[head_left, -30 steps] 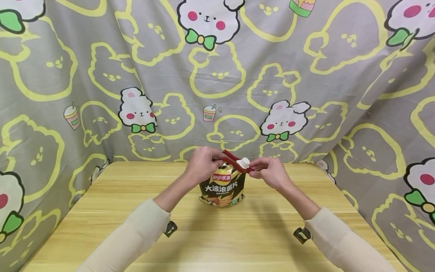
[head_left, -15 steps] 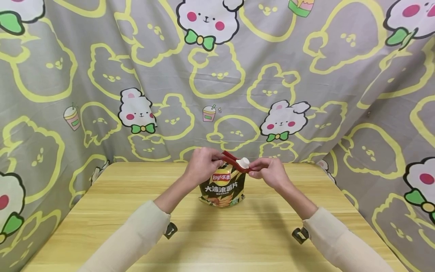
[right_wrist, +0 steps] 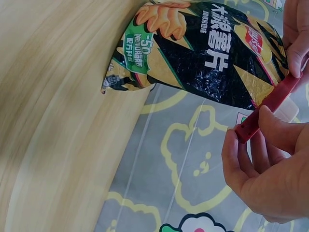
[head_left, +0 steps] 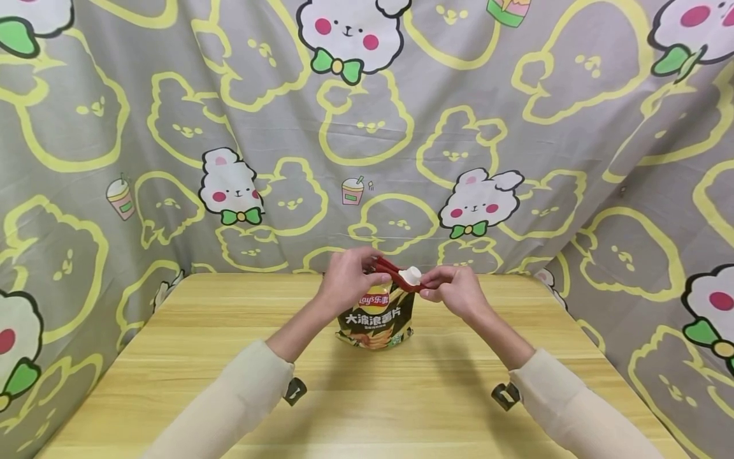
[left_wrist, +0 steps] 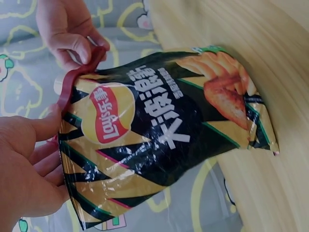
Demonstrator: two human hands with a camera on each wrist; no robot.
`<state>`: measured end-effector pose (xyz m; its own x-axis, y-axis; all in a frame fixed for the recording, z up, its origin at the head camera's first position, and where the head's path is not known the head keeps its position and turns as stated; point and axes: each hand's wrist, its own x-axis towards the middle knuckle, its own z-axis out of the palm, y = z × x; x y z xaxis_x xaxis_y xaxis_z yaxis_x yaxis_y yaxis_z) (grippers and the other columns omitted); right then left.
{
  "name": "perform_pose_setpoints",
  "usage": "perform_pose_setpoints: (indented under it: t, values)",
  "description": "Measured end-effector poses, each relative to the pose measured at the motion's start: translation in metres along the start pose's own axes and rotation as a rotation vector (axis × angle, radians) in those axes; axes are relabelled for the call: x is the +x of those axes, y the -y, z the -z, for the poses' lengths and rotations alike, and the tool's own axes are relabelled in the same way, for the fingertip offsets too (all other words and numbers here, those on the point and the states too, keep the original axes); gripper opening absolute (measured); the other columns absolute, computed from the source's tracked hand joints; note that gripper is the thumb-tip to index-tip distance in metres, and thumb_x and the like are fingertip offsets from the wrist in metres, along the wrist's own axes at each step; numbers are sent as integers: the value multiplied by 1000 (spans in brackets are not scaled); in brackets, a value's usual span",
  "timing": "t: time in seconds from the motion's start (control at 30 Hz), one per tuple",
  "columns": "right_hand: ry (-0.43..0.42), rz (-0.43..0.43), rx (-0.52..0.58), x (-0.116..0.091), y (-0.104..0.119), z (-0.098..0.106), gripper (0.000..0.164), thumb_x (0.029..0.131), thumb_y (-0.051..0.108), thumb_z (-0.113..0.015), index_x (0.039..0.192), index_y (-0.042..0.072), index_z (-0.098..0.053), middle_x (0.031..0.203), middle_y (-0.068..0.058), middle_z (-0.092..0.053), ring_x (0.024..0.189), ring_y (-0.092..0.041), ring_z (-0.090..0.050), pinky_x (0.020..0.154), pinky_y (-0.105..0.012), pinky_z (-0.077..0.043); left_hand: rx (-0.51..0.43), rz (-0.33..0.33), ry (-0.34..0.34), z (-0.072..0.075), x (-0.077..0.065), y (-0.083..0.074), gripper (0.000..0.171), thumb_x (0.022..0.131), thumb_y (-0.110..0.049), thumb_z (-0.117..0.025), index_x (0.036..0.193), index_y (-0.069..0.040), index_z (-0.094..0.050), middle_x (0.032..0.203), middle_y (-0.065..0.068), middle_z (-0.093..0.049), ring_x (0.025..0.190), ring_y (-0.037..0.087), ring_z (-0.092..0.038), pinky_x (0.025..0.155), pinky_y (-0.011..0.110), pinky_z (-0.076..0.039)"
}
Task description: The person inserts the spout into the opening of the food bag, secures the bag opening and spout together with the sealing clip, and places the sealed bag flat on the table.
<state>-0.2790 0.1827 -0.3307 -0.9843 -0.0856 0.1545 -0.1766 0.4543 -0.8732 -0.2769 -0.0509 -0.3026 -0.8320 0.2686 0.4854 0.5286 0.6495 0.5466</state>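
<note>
A black and gold Lay's chip bag (head_left: 375,320) stands upright on the wooden table. Across its top edge runs a red bag clip (right_wrist: 277,99) with a white spout cap (head_left: 412,275); two red bars show apart towards its left side. My left hand (head_left: 346,277) holds the clip's left part at the bag's top left corner, thumb in front and fingers behind. At the other end, my right hand (head_left: 459,290) pinches the clip between thumb and fingers. In the left wrist view the bag's left top corner (left_wrist: 77,212) sticks out below the left hand.
The wooden table (head_left: 241,306) reaches back to a grey curtain (head_left: 367,146) with cartoon rabbits and yellow outlines, which also hangs along both sides. A dark strap piece (head_left: 295,391) hangs by the left sleeve, another (head_left: 506,396) by the right sleeve.
My left hand has shifted slightly right along the clip, its thumb now over the bag's top front and covering part of the logo. The right hand and the bag have hardly moved.
</note>
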Motion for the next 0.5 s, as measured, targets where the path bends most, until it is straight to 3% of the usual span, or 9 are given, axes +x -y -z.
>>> perform_pose_setpoints:
  t: [0.17,0.33,0.5]
  values:
    - [2,6,-5,0,0,-1,17,84,2,-80,100,-1,-76,92,-13,-77,82,-15,-71,71,-23,-54,-6,6,-7,-2,1,-2,31,81,-20,-86,109,-10,-76,92,3,-78,68,11,-61,59,25,-47]
    - [-5,14,-17,0,0,-1,15,84,2,-80,99,0,-76,90,-13,-77,81,-15,-70,71,-24,-54,-31,29,-10,-4,3,-4,17,82,-17,-86,94,-11,-75,83,0,-75,67,12,-60,60,27,-47]
    - [-11,23,-29,0,-1,-1,14,84,2,-80,98,0,-77,90,-13,-76,81,-16,-69,71,-25,-55,-63,50,-20,-5,3,-6,13,83,-15,-85,89,-12,-73,77,-1,-73,65,13,-60,58,27,-46]
